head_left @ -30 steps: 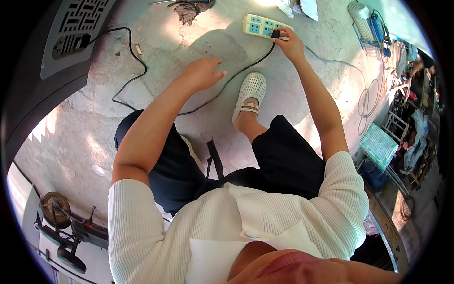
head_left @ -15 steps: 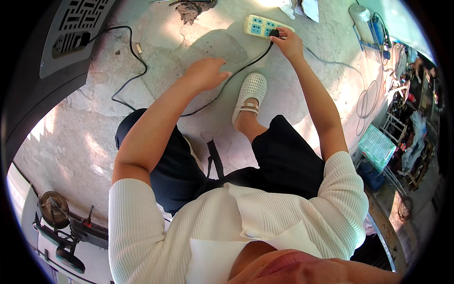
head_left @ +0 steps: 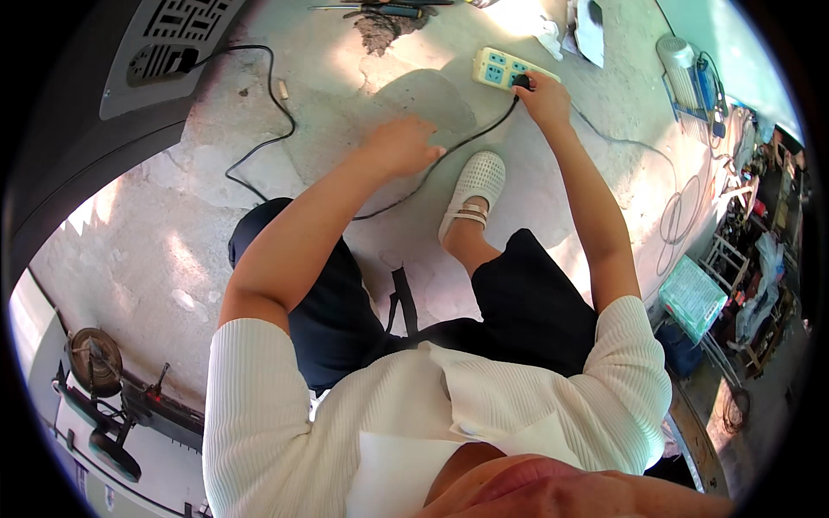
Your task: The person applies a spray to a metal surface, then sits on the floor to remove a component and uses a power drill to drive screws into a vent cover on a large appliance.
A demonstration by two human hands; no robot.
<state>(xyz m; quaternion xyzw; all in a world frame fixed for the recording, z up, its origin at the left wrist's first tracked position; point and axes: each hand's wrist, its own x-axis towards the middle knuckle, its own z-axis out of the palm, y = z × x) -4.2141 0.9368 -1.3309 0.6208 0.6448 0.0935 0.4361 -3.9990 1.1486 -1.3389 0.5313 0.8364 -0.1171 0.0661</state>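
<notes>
My right hand (head_left: 547, 99) grips a black plug (head_left: 521, 82) with closed fingers. The plug is against the near side of a cream power strip (head_left: 493, 69) with blue sockets, which lies on the floor. How deep its prongs sit cannot be seen. From the plug a black cord (head_left: 484, 131) runs back toward my legs. My left hand (head_left: 402, 147) hovers beside this cord, holding nothing, fingers loosely apart. At the far left, the cord's other end (head_left: 186, 60) is fitted into the vented panel of a dark machine (head_left: 112, 142).
A grey cable (head_left: 635, 142) leads from the strip to a coil on the right. Beyond are a motor on a blue base (head_left: 682, 73) and piled clutter (head_left: 760, 250). Screwdrivers (head_left: 380, 10) lie at the far edge. My white clog (head_left: 479, 181) stands between the hands.
The whole view has shifted slightly, so things appear a little lower and farther right. My right hand stays on the plug at the strip. My left hand has barely moved.
</notes>
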